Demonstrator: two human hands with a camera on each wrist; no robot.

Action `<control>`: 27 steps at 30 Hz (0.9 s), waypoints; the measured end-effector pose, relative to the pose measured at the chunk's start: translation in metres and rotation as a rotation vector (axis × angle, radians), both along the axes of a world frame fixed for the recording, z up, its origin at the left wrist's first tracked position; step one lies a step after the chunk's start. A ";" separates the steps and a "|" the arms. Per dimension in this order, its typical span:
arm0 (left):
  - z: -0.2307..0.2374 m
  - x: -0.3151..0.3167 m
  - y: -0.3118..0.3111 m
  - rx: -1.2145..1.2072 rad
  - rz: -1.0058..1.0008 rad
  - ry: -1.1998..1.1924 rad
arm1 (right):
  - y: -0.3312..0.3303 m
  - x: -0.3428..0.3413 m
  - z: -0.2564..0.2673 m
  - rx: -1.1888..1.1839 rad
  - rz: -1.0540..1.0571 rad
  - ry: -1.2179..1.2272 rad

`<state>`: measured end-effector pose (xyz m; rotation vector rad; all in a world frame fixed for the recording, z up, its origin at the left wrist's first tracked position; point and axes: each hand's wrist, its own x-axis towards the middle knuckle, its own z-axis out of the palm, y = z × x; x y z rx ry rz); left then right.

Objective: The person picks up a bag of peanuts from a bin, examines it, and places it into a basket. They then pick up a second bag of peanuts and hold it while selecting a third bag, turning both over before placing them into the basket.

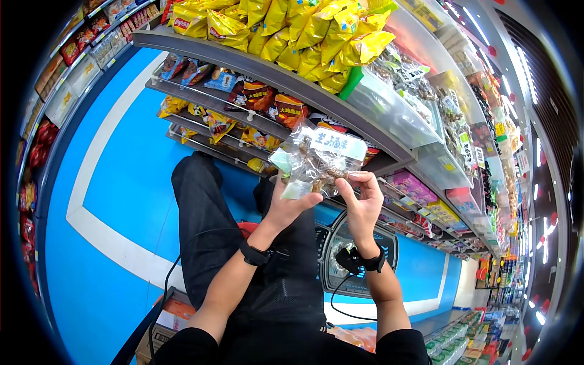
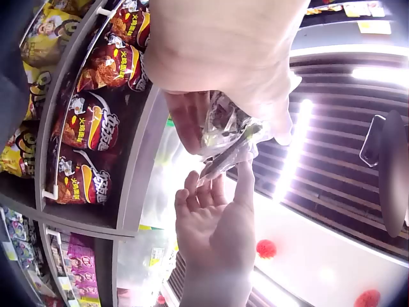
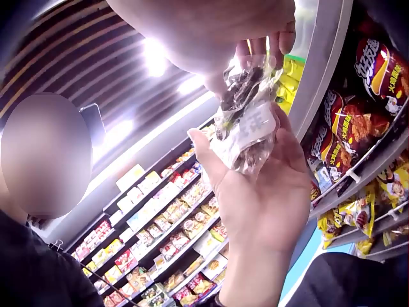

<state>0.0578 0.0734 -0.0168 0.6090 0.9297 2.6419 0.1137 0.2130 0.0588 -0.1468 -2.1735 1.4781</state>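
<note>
A clear plastic packet of dark brown snack pieces, with a white and pale green label, is held up in front of the lower shelves in the head view. My left hand grips its lower left side, thumb in front and fingers mostly hidden behind it. At the lower right corner, my right hand pinches the packet between thumb and fingers. The right wrist view shows the crinkled packet lying against the fingers of the left hand.
Yellow snack bags are heaped on the shelf top, beside clear bins of packets. Red and black bags fill the shelf below. A dark basket stands on the blue floor, right of my legs.
</note>
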 end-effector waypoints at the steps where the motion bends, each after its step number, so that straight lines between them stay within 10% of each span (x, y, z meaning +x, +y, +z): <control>1: -0.002 0.000 0.002 -0.001 0.001 0.030 | -0.004 -0.001 -0.002 -0.094 0.014 -0.009; 12: 0.000 0.009 0.002 -0.188 0.102 0.010 | 0.000 0.003 -0.015 -0.539 0.136 -0.084; 21: 0.014 0.016 -0.004 -0.051 -0.185 0.111 | 0.002 0.012 -0.038 -0.977 0.419 -0.001; 27: 0.033 0.011 0.005 -0.673 0.127 0.704 | 0.004 0.024 -0.057 -1.160 0.221 0.034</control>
